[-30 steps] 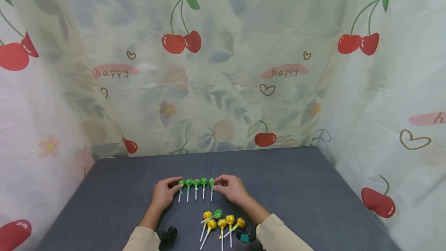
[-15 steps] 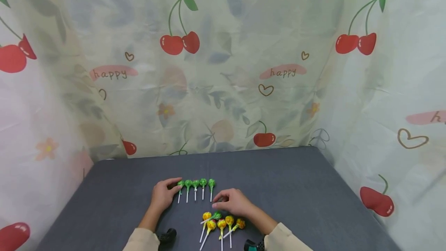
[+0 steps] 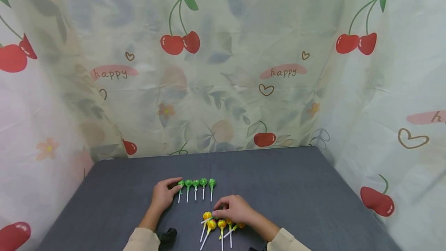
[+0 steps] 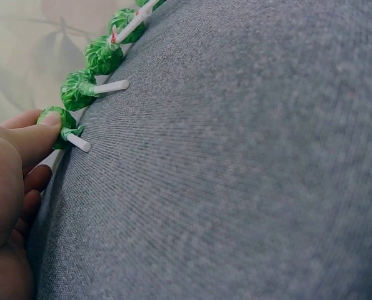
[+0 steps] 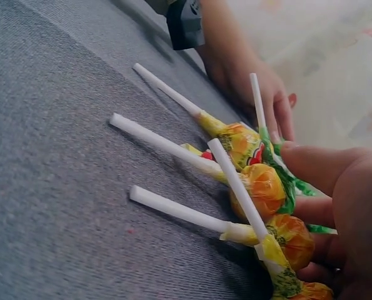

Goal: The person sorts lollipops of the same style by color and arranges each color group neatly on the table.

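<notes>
It looks like a curtained-off booth [image 3: 52, 104] to me; home or workplace, I can't tell. A dark grey table [image 3: 278, 185] spreads beneath the left hand [image 3: 163, 195] and the right hand [image 3: 236, 208], while pale sheeting [image 3: 223, 22] printed with cherries [image 3: 191, 42], hearts [image 3: 266, 90] and "happy" lettering [image 3: 283, 72] hangs beyond them and to either side.

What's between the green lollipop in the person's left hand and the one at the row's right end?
Three more green lollipops lie side by side there, as the head view shows.

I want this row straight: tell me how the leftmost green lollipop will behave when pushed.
The leftmost green lollipop may roll, being round at one end. Its straight white stick suggests stiffness. The left hand pinches it, probably steadying it.
</notes>
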Demonstrator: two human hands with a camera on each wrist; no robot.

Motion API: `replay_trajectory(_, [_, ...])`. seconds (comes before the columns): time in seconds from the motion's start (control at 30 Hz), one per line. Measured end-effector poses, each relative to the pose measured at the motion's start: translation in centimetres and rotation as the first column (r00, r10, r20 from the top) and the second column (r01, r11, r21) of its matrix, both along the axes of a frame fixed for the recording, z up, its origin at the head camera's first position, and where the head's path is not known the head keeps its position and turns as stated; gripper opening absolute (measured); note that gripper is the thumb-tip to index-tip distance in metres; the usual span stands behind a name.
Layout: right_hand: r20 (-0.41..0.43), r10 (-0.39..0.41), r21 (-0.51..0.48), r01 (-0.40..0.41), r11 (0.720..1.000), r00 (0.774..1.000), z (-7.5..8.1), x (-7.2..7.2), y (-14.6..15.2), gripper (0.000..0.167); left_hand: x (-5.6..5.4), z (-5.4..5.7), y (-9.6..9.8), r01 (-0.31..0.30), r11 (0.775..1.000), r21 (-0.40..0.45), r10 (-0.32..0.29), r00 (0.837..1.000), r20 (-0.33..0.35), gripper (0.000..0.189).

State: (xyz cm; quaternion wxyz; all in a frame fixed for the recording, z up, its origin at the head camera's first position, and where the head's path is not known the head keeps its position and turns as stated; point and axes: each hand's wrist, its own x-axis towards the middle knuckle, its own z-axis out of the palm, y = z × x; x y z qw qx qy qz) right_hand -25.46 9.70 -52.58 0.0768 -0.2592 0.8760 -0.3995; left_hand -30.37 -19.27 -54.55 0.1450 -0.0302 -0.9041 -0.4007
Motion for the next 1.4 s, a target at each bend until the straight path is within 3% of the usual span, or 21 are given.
replay_trajectory(0.23, [-0.059,0.015,0.004,-0.014,1.000,0.998,-0.2,0.3,-0.2,0.018,-0.1,-0.1,-0.1,-0.002,1.000,0.006,0.002,1.000,0.007,0.030])
replay_trajectory(0.83, [-0.082,0.006,0.008,-0.005,1.000,0.997,0.5,0.8,-0.7,0.014,-0.2,0.2,-0.2,0.000,1.000,0.017,-0.001,1.000,0.014,0.030])
replay_trajectory(1.17, [0.054,0.005,-0.119,0.001,0.993,0.999,0.2,0.3,-0.2,0.015,-0.2,-0.2,-0.1,-0.012,1.000,0.011,0.012,1.000,0.016,0.030])
replay_trajectory(1.4, [0.107,0.040,-0.152,-0.023,0.988,0.994,1.3,-0.7,0.1,0.014,-0.1,-0.2,-0.1,-0.016,1.000,0.013,0.016,1.000,-0.011,0.028])
